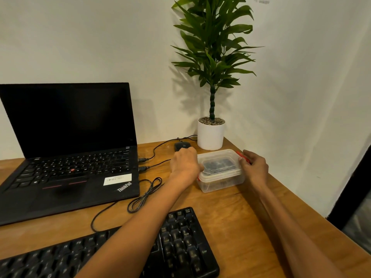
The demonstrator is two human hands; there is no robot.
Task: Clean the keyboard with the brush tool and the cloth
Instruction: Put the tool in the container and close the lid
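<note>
A black external keyboard (186, 245) lies at the near edge of the wooden desk (236, 213), partly hidden under my left forearm. Beyond it stands a clear plastic box (219, 171) with a lid and red side clips; dark contents show dimly through the lid. My left hand (185, 164) grips the box's left side, thumb over the lid edge. My right hand (255, 168) holds the right side, fingers curled at the red clip (242, 155). No brush or cloth is visible as such.
An open black laptop (68, 155) with a dark screen sits at the left, two cables (144, 194) plugged into its side. A black mouse (181, 146) lies behind my left hand. A potted plant (210, 135) stands in the corner. The desk's edge runs along the right.
</note>
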